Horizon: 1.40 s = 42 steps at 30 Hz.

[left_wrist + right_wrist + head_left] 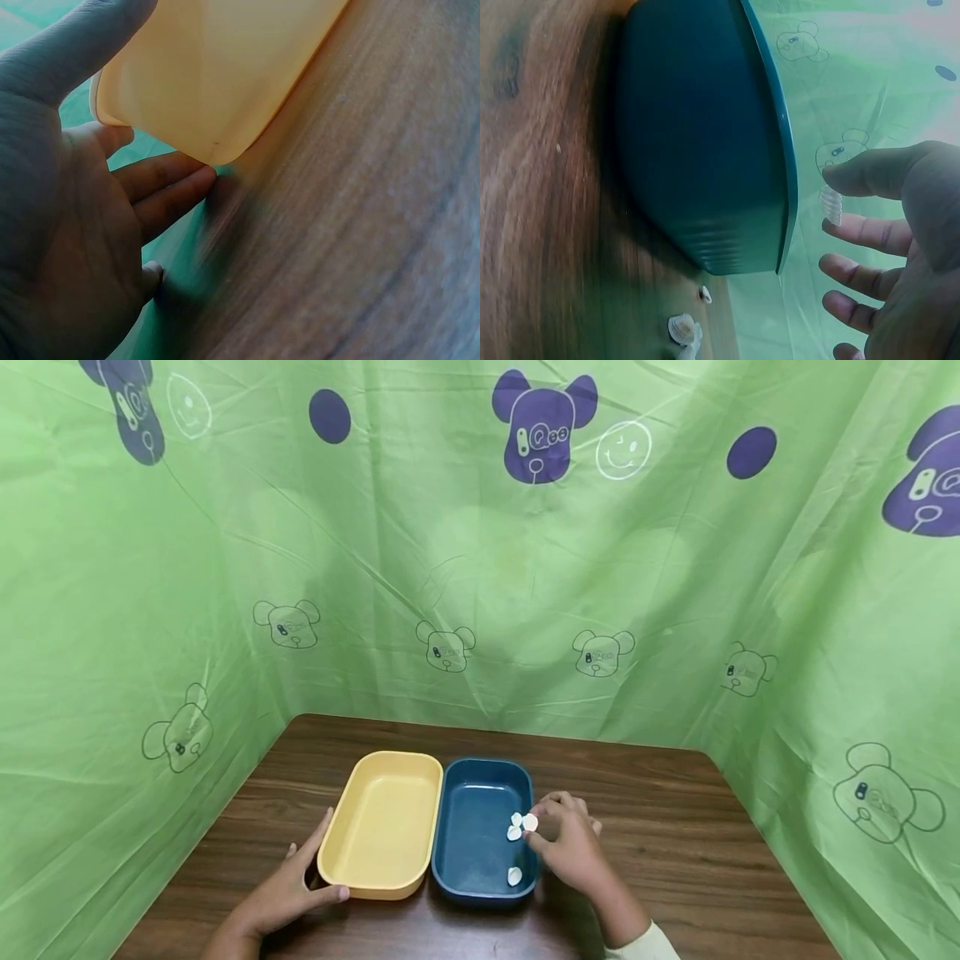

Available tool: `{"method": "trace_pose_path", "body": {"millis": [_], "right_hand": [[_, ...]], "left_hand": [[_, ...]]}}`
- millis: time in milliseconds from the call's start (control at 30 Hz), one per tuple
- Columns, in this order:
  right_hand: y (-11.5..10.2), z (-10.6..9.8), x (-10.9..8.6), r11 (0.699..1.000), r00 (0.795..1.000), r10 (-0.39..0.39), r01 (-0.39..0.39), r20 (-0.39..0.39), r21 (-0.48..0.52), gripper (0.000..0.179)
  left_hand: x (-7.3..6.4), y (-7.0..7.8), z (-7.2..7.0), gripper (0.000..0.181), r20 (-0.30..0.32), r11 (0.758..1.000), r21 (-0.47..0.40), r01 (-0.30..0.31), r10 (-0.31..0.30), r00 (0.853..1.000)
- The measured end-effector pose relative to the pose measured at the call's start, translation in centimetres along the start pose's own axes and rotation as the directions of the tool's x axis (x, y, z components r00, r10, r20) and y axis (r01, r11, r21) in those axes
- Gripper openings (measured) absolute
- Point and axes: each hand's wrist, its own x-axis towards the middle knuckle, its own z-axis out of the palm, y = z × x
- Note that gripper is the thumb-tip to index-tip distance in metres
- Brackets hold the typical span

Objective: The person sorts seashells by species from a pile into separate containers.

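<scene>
The left hand (288, 889) is spreading wide to the left of the blue tray (484, 897), its thumb resting at the near rim of the yellow tray (330, 847) and its fingers touching that tray's left side. A pale sleeve (643, 945) is showing to the right of the blue tray's near end. The right hand (570, 843) is reaching over the blue tray's right rim, narrowed at the thumb and index finger, which are pinching a white ribbed shell (831, 205); the other fingers are lying apart. The held shell is hanging beside that rim, clear of the tabletop.

The yellow tray is standing just left of the blue tray, lying lengthwise alongside it. Inside the blue tray, a lone shell (514, 877) is lying near the right front corner, and a pair of shells (514, 827) is lying close together farther back on the right side. Loose shells (681, 328) are lying on the brown wooden table (660, 827), off the blue tray's right side; their exact number is not showing clearly. The green curtain (480, 568) is hanging behind the blue tray and around both sides, bearing bear heads and purple discs.
</scene>
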Motion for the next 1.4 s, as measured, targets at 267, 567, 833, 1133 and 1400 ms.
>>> {"method": "trace_pose_path", "body": {"millis": [267, 567, 833, 1133, 1400], "right_hand": [[-0.47, 0.28, -0.18, 1.000, 1.000, -0.002, 0.002, 0.020, -0.009, 0.017], [-0.58, 0.48, -0.21, 0.998, 0.998, 0.011, -0.008, 0.054, -0.064, 0.020], [-0.87, 0.64, -0.38, 0.997, 0.997, 0.014, -0.009, 0.069, -0.074, 0.022], [-0.63, 0.47, -0.36, 0.998, 0.995, 0.015, -0.009, 0.095, -0.068, 0.031], [-0.38, 0.13, -0.30, 0.998, 0.997, 0.004, 0.000, 0.078, -0.058, 0.031]], "left_hand": [[-0.09, -0.15, 0.12, 0.122, 0.004, 1.000, -0.021, -0.013, 0.013, 1.000], [0.15, -0.23, 0.09, 0.122, 0.008, 1.000, -0.022, -0.016, 0.016, 1.000], [0.01, -0.23, 0.10, 0.122, 0.006, 1.000, -0.015, -0.009, 0.009, 1.000], [-0.01, -0.18, 0.06, 0.122, 0.005, 1.000, -0.020, -0.014, 0.014, 1.000], [-0.09, -0.26, 0.10, 0.122, 0.005, 1.000, -0.024, -0.012, 0.013, 1.000]]}}
